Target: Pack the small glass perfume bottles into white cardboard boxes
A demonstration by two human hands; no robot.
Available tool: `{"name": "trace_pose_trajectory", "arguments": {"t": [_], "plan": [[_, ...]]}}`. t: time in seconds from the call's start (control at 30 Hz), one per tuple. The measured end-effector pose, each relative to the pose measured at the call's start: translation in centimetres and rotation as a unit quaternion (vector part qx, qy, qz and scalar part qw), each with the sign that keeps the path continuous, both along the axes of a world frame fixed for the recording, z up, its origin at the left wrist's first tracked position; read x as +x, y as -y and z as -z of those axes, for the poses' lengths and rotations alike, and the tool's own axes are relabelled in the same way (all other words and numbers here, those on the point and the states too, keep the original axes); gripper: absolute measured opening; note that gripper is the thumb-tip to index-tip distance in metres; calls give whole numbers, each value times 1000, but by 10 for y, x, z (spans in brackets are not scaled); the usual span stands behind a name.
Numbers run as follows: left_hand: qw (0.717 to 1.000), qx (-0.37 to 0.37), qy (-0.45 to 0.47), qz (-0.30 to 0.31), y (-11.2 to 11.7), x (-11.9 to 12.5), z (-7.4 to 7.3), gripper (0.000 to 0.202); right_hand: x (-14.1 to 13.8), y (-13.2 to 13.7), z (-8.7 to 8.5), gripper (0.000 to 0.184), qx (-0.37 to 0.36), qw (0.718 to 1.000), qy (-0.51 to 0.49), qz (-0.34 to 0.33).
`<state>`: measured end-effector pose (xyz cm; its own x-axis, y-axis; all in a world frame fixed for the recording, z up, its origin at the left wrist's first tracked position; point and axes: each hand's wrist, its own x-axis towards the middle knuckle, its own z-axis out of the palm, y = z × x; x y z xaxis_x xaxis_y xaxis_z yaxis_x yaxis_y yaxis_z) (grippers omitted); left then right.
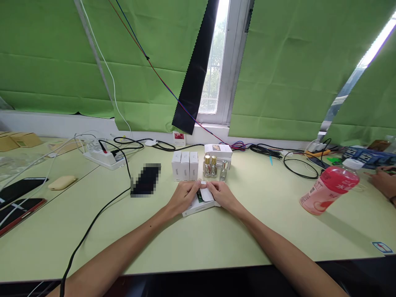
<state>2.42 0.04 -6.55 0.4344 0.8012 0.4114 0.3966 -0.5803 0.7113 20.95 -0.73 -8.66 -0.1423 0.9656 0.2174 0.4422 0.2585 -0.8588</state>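
A small white cardboard box [199, 207] lies on the table in front of me, with a green printed patch partly showing. My left hand [183, 196] is closed on its left side, thumb and fingers at the raised white flap. From the other side, my right hand [224, 194] pinches the flap at its right edge. The fingertips of both hands nearly meet at the top of the flap. Just behind stand three slim white boxes [185, 166], two gold-capped glass bottles [210, 167] and a silver-capped glass bottle [223, 170].
Behind the bottles lies a larger white box [218, 152]. A pink drink bottle [331, 187] leans at right, near another person's hand [383, 181]. To the left are a pixelated dark object [146, 180], a power strip [103, 159], phones [18, 212] and a black cable [102, 212].
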Motion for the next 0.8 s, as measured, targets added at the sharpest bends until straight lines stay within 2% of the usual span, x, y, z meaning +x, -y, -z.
{"name": "trace_pose_trajectory", "arguments": {"t": [0.4,0.63,0.8], "plan": [[998,37,-54,18,2,0,-1,36,2,2,-6,51,9,999,-39,-5],[992,49,-84,82,-1,-4,-1,60,1,1,-6,54,0,998,-61,-3],[989,39,-112,87,-1,-4,-2,77,0,1,-5,55,-15,995,-98,-9]]}}
